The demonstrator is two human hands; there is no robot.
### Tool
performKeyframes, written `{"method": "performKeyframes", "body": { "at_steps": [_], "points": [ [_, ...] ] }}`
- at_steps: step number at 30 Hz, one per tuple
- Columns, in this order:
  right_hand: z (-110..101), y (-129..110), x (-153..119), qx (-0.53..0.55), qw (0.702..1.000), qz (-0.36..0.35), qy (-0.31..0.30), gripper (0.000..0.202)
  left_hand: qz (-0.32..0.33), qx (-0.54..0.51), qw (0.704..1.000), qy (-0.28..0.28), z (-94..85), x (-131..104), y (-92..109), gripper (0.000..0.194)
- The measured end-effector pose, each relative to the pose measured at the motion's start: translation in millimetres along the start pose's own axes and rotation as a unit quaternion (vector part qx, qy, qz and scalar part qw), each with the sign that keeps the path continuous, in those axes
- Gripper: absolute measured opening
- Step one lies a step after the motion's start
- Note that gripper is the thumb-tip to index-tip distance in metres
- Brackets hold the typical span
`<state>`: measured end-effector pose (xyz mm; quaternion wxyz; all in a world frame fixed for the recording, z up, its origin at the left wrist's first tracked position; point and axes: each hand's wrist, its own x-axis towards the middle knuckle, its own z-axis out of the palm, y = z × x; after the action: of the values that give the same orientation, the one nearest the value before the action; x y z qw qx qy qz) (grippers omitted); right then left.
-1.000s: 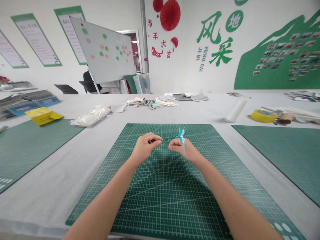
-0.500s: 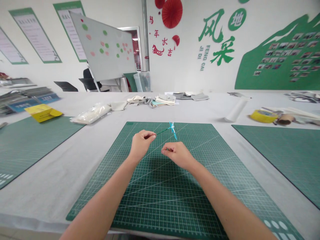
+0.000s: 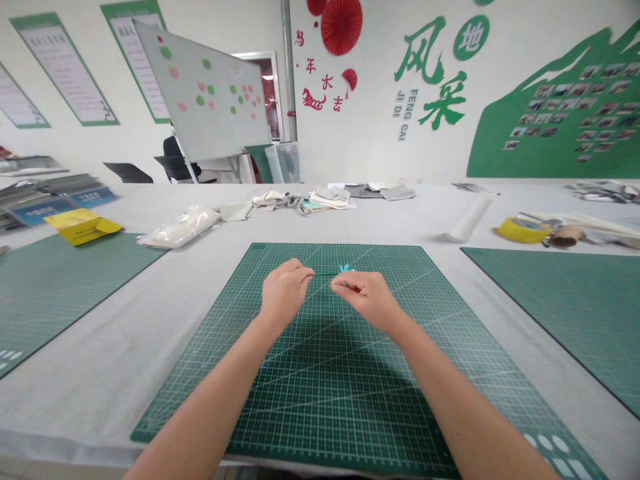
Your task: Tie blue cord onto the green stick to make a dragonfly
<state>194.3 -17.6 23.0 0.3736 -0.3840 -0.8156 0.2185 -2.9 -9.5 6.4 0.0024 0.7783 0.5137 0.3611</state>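
Note:
Over the upper part of the green cutting mat (image 3: 320, 400), my left hand (image 3: 286, 292) pinches the end of a thin dark green stem (image 3: 326, 274). The stem runs right towards a small light-blue flower-like piece (image 3: 345, 268). My right hand (image 3: 367, 298) is just in front of that piece and partly covers it. Its thumb and forefinger are pressed together; whether they grip anything is hidden.
Green mats lie at the left (image 3: 65, 287) and right (image 3: 565, 300). Farther back are a yellow envelope (image 3: 83, 227), a plastic bag (image 3: 180, 228), fabric pieces (image 3: 330, 198), a white roll (image 3: 471, 217) and yellow tape (image 3: 523, 230).
The blue piece has swung lower, and the stem now lies nearly level. My right hand has moved right and slightly up, to the blue piece.

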Motion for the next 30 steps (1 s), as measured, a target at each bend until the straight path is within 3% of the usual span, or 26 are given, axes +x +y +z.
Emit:
{"method": "performKeyframes", "body": {
  "at_steps": [6, 12, 20, 26, 30],
  "points": [
    [-12, 9, 1, -0.031, 0.995, 0.025, 0.094, 0.020, 0.093, 0.041, 0.994, -0.044, -4.3, 4, 1, 0.025],
    [-17, 23, 3, -0.009, 0.992, 0.057, 0.112, 0.022, 0.153, -0.030, 0.982, -0.106, -12.2, 7, 5, 0.022],
    [-14, 50, 7, 0.126, 0.983, 0.100, 0.086, 0.027, 0.056, -0.280, 0.947, -0.148, -15.4, 6, 16, 0.013],
    [5, 57, 9, 0.173, 0.973, 0.143, 0.045, 0.024, -0.006, -0.334, 0.932, -0.138, -12.4, 5, 20, 0.008],
    [21, 53, 9, 0.160, 0.975, 0.152, 0.016, 0.019, -0.062, -0.333, 0.937, -0.087, -8.7, 6, 15, 0.010]
  ]
}}
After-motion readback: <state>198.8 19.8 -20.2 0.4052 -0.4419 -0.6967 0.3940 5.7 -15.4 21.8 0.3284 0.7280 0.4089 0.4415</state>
